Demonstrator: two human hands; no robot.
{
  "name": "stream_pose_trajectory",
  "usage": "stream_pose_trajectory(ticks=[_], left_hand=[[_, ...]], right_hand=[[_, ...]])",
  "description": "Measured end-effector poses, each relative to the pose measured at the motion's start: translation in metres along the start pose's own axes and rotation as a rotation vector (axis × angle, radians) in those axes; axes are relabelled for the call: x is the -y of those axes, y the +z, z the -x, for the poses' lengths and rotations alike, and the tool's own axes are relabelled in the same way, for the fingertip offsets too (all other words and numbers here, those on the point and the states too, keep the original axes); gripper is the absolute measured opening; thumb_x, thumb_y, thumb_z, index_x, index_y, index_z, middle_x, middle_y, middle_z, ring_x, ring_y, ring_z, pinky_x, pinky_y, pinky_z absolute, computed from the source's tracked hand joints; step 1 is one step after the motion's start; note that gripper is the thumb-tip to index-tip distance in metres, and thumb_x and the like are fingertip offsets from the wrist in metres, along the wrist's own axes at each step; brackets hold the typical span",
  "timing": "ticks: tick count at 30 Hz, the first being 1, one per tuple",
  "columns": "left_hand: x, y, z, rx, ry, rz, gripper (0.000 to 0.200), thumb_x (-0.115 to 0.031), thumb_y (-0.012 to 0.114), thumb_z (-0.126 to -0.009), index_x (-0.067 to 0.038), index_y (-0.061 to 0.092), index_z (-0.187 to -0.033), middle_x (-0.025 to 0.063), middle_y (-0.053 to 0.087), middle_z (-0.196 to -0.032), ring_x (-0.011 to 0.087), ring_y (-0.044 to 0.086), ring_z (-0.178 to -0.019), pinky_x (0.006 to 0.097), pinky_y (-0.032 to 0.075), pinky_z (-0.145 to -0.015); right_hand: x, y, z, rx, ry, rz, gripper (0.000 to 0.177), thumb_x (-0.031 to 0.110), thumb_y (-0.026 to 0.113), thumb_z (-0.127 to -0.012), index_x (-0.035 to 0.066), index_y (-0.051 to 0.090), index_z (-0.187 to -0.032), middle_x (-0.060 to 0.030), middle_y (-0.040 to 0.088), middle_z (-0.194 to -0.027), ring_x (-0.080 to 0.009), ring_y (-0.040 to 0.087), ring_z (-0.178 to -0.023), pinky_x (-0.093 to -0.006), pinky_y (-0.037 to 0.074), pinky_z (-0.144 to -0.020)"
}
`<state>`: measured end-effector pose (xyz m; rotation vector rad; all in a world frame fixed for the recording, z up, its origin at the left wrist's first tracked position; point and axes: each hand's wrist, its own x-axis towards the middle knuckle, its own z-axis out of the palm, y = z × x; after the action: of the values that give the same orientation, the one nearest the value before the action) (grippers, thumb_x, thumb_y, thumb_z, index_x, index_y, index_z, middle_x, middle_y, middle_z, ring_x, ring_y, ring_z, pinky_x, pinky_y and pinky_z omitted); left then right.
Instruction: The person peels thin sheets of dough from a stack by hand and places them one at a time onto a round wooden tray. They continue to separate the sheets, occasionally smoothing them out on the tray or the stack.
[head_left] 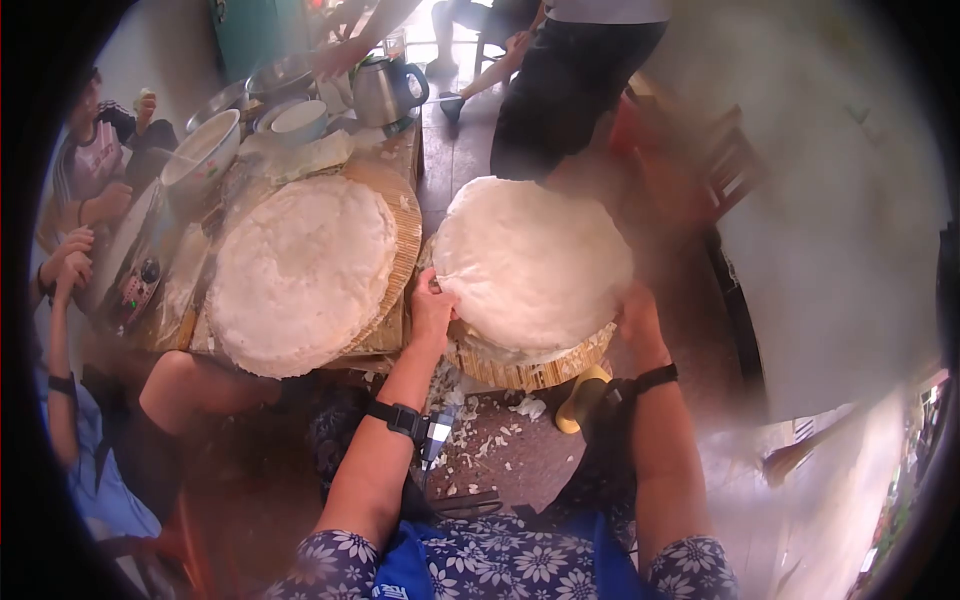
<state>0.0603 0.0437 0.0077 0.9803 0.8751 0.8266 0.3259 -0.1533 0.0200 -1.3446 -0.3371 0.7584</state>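
A large round white sheet [535, 265], thin and soft with a slightly wrinkled edge, lies in front of me over a round woven tray [525, 374]. My left hand [433, 308] pinches the sheet's left edge, where small creases run inward. At the right edge is my right hand [641, 318], closed on the rim; its fingertips look hazy and partly hidden. Under the sheet's near side more pale layers show. To the left, a stack of similar round white sheets [305, 265] rests on another woven tray [407, 235] on the table.
The wooden table [385, 345] also carries a steel kettle [383, 92], a white bowl [205, 150] and a smaller bowl [299, 120]. White scraps [480, 450] litter the floor by a yellow shoe [580, 400]. People sit at left; a person in dark shorts [560, 95] stands ahead.
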Motion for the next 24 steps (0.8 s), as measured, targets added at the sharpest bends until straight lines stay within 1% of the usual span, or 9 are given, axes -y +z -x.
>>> stream_pose_trajectory(ticks=[1, 4, 7, 9, 13, 16, 19, 21, 24], left_hand=[[-0.001, 0.000, 0.000, -0.016, -0.020, -0.011, 0.062, 0.006, 0.055, -0.070, -0.002, 0.040, -0.130, 0.0054, 0.058, -0.080, 0.0099, 0.049, -0.053, 0.0228, 0.039, -0.044], [-0.001, -0.004, -0.001, -0.008, -0.069, -0.067, 0.056, 0.000, 0.058, -0.075, -0.004, 0.039, -0.127, 0.0037, 0.057, -0.083, 0.0095, 0.052, -0.063, 0.0224, 0.042, -0.052], [-0.003, -0.007, -0.001, 0.019, -0.103, -0.171, 0.056, -0.002, 0.059, -0.074, -0.003, 0.039, -0.127, 0.0035, 0.057, -0.078, 0.0090, 0.051, -0.058, 0.0221, 0.041, -0.048], [-0.005, -0.005, 0.002, 0.023, -0.088, -0.215, 0.057, -0.001, 0.060, -0.074, -0.002, 0.039, -0.127, 0.0030, 0.056, -0.075, 0.0089, 0.050, -0.056, 0.0220, 0.040, -0.047], [0.000, -0.008, 0.000, 0.007, -0.083, -0.174, 0.063, 0.000, 0.061, -0.071, 0.000, 0.037, -0.130, 0.0037, 0.054, -0.073, 0.0093, 0.048, -0.052, 0.0222, 0.039, -0.044], [0.007, -0.009, -0.005, -0.016, -0.081, -0.132, 0.067, 0.000, 0.062, -0.070, -0.001, 0.036, -0.132, 0.0038, 0.053, -0.074, 0.0095, 0.048, -0.051, 0.0226, 0.039, -0.043], [0.009, -0.009, -0.005, -0.022, -0.086, -0.125, 0.064, 0.000, 0.061, -0.072, -0.003, 0.037, -0.131, 0.0032, 0.054, -0.074, 0.0096, 0.048, -0.051, 0.0226, 0.040, -0.043], [0.010, -0.010, -0.005, -0.021, -0.083, -0.080, 0.062, 0.001, 0.061, -0.073, -0.003, 0.038, -0.130, 0.0031, 0.054, -0.074, 0.0094, 0.048, -0.051, 0.0225, 0.040, -0.043], [0.012, -0.012, -0.006, -0.012, -0.085, -0.068, 0.057, 0.000, 0.061, -0.075, -0.004, 0.039, -0.128, 0.0027, 0.054, -0.075, 0.0091, 0.048, -0.053, 0.0225, 0.041, -0.044]], right_hand=[[0.000, 0.000, -0.002, -0.013, 0.000, 0.043, 0.024, 0.006, 0.050, -0.083, 0.004, 0.052, -0.107, -0.0045, 0.058, -0.086, -0.0161, 0.057, -0.070, -0.0321, 0.052, -0.060], [0.005, 0.005, 0.000, -0.054, -0.005, 0.082, 0.023, 0.008, 0.049, -0.082, 0.005, 0.053, -0.104, -0.0044, 0.058, -0.084, -0.0154, 0.057, -0.070, -0.0318, 0.051, -0.058], [0.018, 0.015, 0.009, -0.163, 0.020, 0.227, 0.020, 0.008, 0.049, -0.080, 0.005, 0.055, -0.099, -0.0042, 0.057, -0.078, -0.0152, 0.056, -0.061, -0.0301, 0.050, -0.053], [0.016, 0.004, 0.003, -0.134, 0.028, 0.348, 0.018, 0.009, 0.050, -0.080, 0.003, 0.056, -0.096, -0.0051, 0.057, -0.076, -0.0164, 0.056, -0.056, -0.0301, 0.048, -0.049], [0.015, 0.013, 0.007, -0.202, -0.077, 0.435, 0.022, 0.014, 0.053, -0.079, 0.001, 0.056, -0.097, -0.0070, 0.059, -0.074, -0.0169, 0.056, -0.049, -0.0295, 0.045, -0.041], [-0.003, -0.006, -0.008, -0.209, -0.318, 0.841, 0.031, 0.020, 0.056, -0.080, 0.001, 0.055, -0.104, -0.0122, 0.063, -0.084, -0.0225, 0.063, -0.066, -0.0338, 0.050, -0.055], [-0.021, -0.022, -0.023, -0.350, -0.564, 1.133, 0.039, 0.028, 0.058, -0.080, 0.004, 0.055, -0.111, -0.0165, 0.065, -0.095, -0.0280, 0.065, -0.084, -0.0370, 0.050, -0.072], [-0.023, -0.027, -0.026, -0.313, -0.389, 1.121, 0.040, 0.031, 0.058, -0.081, 0.004, 0.054, -0.110, -0.0185, 0.064, -0.098, -0.0304, 0.062, -0.094, -0.0373, 0.047, -0.080], [-0.018, -0.022, -0.025, -0.262, -0.207, 1.061, 0.039, 0.033, 0.055, -0.082, 0.003, 0.055, -0.107, -0.0189, 0.064, -0.098, -0.0313, 0.062, -0.095, -0.0388, 0.046, -0.081]])
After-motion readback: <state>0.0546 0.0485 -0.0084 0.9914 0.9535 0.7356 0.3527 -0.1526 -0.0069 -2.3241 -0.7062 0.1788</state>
